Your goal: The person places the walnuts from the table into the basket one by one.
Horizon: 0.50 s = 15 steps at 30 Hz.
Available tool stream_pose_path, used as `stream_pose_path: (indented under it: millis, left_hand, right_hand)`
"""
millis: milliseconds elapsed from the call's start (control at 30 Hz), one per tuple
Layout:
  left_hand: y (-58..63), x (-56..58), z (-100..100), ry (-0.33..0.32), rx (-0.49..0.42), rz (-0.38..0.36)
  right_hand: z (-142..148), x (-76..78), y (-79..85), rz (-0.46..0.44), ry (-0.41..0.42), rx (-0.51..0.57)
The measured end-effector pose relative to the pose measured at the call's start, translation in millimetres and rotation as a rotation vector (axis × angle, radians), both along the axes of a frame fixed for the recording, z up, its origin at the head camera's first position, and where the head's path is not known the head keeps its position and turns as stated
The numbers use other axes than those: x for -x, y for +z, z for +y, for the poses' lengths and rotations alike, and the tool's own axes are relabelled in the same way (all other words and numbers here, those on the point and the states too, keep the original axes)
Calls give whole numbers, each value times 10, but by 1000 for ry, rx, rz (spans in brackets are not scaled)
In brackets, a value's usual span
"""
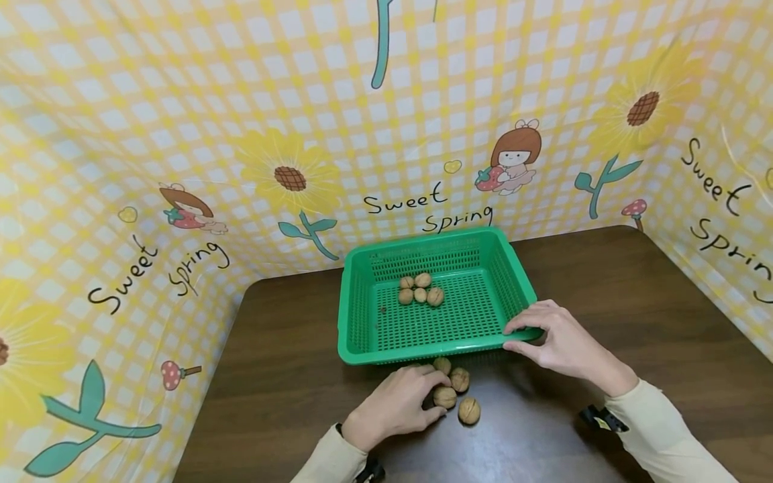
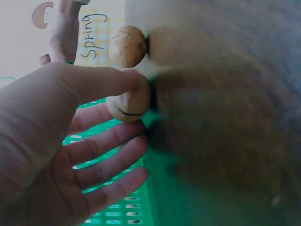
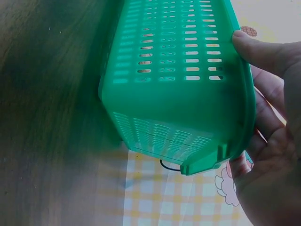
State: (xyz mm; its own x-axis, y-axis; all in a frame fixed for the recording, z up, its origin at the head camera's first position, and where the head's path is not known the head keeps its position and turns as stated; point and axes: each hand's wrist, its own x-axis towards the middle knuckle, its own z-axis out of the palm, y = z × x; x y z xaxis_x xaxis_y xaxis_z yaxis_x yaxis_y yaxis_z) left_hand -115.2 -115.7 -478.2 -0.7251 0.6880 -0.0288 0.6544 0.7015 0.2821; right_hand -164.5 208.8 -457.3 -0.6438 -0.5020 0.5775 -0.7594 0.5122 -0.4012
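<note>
My left hand (image 1: 398, 402) is at the near side of the green basket (image 1: 417, 349), thumb and index finger about a walnut (image 1: 445, 397) on the table. In the left wrist view the thumb lies across that walnut (image 2: 129, 104), the index finger passes behind it, and the other fingers are spread. Another walnut (image 1: 469, 410) sits just to the right, and two more (image 1: 460, 380) lie towards the basket. My right hand (image 1: 558, 339) grips the basket's near right corner, thumb on the outer side of the rim (image 3: 247, 80) and fingers on the other side.
Several walnuts (image 1: 421, 295) lie grouped on the basket's slotted floor, left of its middle. The basket stands on a dark brown wooden table (image 1: 284, 376). A yellow checked cloth (image 1: 338, 134) with printed flowers hangs behind the table and at both sides.
</note>
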Motion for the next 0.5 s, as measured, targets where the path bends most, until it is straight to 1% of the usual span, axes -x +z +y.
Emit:
stream_pose_path:
  millis: [133,267,400,500]
  left_hand:
    - [-21,-2,8,2,-10,-10]
    - [1,-8,12,-17,-28,-11]
    - [67,-31,29,-42,-68,-16]
    - [145,-47,48,-57,-103,-42]
  right_hand:
    - [-5,-4,4,-3,9,6]
    - [3,-14,-8,-13,-3,5]
    - [14,-13,-21,-24,-18,0]
    - [15,-5,-23,-25,-18,-2]
